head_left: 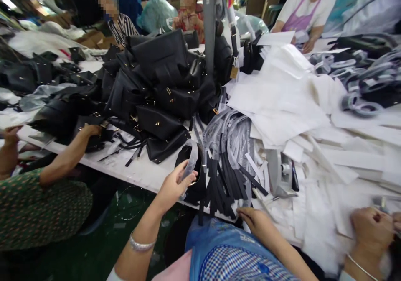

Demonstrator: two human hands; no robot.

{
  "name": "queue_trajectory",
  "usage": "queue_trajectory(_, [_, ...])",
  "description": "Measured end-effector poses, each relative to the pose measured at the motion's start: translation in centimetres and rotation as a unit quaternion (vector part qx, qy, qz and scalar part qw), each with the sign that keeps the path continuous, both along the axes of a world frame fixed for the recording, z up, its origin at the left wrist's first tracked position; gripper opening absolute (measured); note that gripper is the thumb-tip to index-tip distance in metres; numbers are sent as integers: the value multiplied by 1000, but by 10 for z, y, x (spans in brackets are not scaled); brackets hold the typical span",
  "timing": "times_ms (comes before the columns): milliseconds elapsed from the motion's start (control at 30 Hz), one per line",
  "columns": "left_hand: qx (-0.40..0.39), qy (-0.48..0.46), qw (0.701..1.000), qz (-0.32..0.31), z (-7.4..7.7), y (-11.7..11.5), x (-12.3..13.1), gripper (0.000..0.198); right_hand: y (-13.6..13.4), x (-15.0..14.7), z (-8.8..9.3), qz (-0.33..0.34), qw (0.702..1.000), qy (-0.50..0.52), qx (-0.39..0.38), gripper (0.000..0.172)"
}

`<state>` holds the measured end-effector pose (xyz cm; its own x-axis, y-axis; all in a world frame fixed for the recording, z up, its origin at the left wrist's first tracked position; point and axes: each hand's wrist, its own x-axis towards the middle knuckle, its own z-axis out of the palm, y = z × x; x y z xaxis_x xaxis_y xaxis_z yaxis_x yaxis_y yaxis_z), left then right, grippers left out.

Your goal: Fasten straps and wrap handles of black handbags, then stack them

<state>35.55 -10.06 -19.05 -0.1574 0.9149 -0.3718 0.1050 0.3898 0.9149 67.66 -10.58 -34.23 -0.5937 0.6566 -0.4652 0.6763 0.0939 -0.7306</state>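
My left hand (178, 182), with a silver bangle on the wrist, is closed around a plastic-wrapped strap (191, 157) at the table's front edge. The strap curves upward in front of a small black bag (184, 153), partly hidden behind my fingers. My right hand (255, 222) is low at the table edge, its fingers stretched leftward near the strap ends; nothing held shows in it. Between and beyond my hands lies a bundle of black straps (224, 180), their upper curves wrapped in clear plastic.
Black handbags (156, 84) are heaped at centre left. White sheets (282, 93) spread over the right side, near a metal tape dispenser (278, 172). A grey post (209, 26) rises behind. Co-workers' hands (90, 129) reach in from left and right; other people sit opposite.
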Motion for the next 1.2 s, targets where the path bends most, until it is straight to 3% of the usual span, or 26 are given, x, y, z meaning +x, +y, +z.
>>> queue_trajectory(33, [-17, -15, 1000, -20, 4, 7, 1, 58, 3, -2, 3, -5, 1000, -3, 3, 45])
queue_trajectory(100, [-31, -51, 998, -3, 11, 17, -4, 49, 8, -5, 9, -20, 1000, -5, 10, 44])
queue_trajectory(233, [24, -113, 982, 151, 32, 24, -32, 36, 17, -9, 22, -55, 998, 21, 21, 42])
queue_trajectory(300, [61, -123, 974, 182, 51, 27, -44, 31, 20, -10, 27, -74, 996, 40, 26, 39])
queue_trajectory(433, [107, -128, 975, 144, 88, 36, -43, 26, 25, -18, 35, -111, 990, 82, 33, 35])
queue_trajectory(533, [109, -146, 976, 117, 102, 45, -29, 24, 28, -26, 42, -131, 984, 121, 31, 32])
queue_trajectory(733, [90, -202, 969, 110, 99, 69, 8, 30, 25, -48, 70, -182, 948, 253, 68, 27])
queue_trajectory(867, [102, -192, 973, 77, 86, 85, 40, 29, 26, -69, 89, -188, 912, 356, 72, 61])
queue_trajectory(933, [105, -198, 973, 58, 80, 91, 56, 31, 30, -78, 95, -188, 911, 357, 78, 78])
queue_trajectory(1000, [95, -213, 972, 34, 76, 95, 71, 35, 35, -85, 100, -194, 915, 341, 91, 84])
queue_trajectory(1067, [78, -233, 969, 17, 74, 99, 83, 40, 40, -89, 101, -214, 917, 319, 109, 74])
queue_trajectory(1200, [69, -269, 961, 0, 67, 108, 97, 43, 50, -90, 96, -297, 901, 287, 133, 28])
